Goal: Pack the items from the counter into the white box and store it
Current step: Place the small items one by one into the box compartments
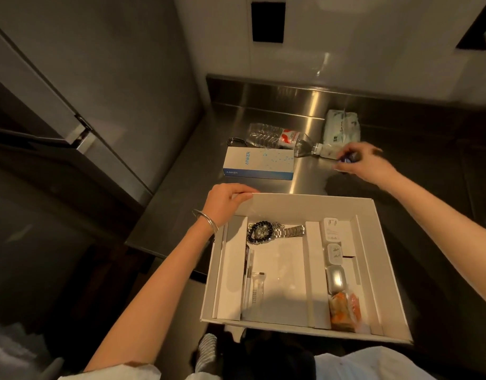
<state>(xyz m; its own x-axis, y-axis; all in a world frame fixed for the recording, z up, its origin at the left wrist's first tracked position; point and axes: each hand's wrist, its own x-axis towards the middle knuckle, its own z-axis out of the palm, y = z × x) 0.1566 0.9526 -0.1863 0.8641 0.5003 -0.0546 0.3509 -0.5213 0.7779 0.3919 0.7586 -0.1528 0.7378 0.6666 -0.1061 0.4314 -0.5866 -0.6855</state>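
My left hand [225,200] grips the far left corner of the white box [305,204], fingers curled over the rim and thumb lying along its top edge. A thin bangle [207,220] sits on that wrist. The box stands open at the near edge of the steel counter [313,182], right in front of me.

My right hand [365,163] is out over the counter beyond the box's far right corner, its fingers closed round a small blue thing [347,159]. The hand is blurred, so I cannot tell what the blue thing is.

Inside the box, a metal watch [290,231] lies at the far end of the middle section, touching a ring of dark beads [261,233]. Nearer me on the left are a white pen [248,281] and, just beside it, a small clear packet [258,286]. Down the right-hand section sit two white chargers [331,229], a silver case [335,279] and an orange snack packet [344,311], in a row.

On the counter behind the box sits a white and blue carton [259,163]. A clear plastic bottle [280,138] lies on its side just beyond it, cap pointing toward my right hand. A dark bracelet [237,141] shows at the carton's far left corner. A white soft pack [342,128] lies farther back, near the wall.
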